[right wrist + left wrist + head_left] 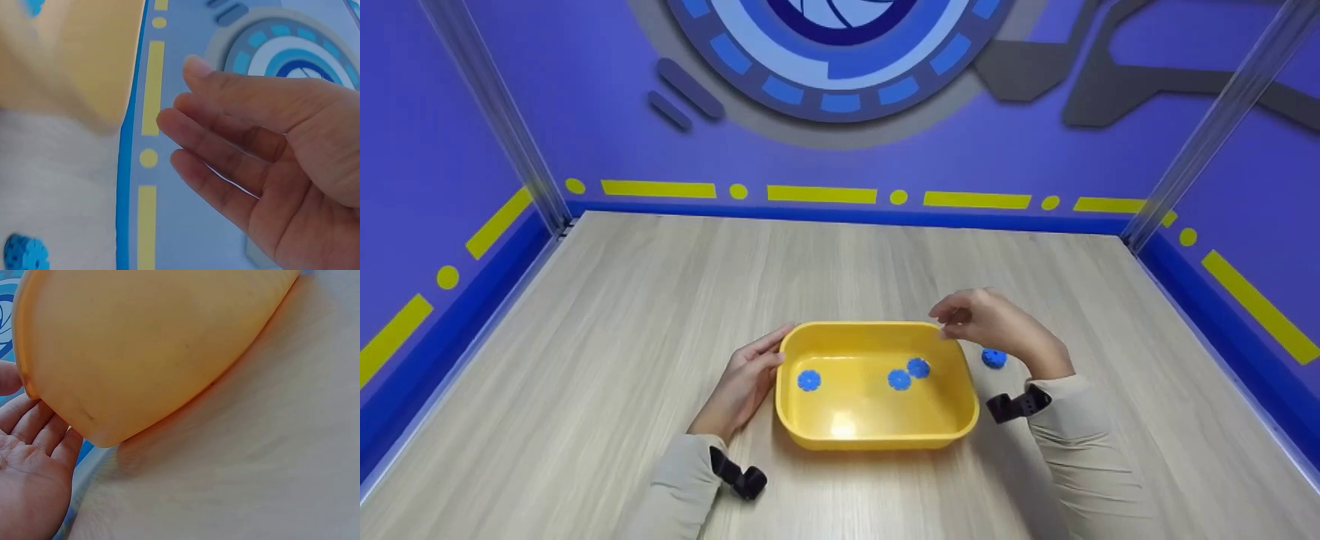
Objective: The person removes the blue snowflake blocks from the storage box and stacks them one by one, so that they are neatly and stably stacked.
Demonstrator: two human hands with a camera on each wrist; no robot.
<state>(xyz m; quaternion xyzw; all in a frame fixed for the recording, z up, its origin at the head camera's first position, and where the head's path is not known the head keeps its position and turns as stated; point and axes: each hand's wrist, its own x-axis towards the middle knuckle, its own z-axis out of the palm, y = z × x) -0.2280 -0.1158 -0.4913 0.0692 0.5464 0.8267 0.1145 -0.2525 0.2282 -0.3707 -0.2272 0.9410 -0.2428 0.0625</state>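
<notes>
A yellow plastic tub (877, 444) stands on the table, with three blue notched plastic discs inside: one disc (809, 380) on the left and a pair (899, 379) toward the right. My left hand (746, 382) holds the tub's left side, thumb near the rim and fingers against the outer wall; the left wrist view shows this wall (146, 354) close up. Over the tub's far right corner hovers my right hand (986, 322), fingers loosely bent. Nothing shows between those fingers in the right wrist view (253, 146).
To the right of the tub, below my right hand, sits a small stack of blue notched discs (994, 358). The wood-grain table (675, 300) ends at blue panels (825, 161) at the back and sides. Each wrist carries a black strapped device (1020, 405).
</notes>
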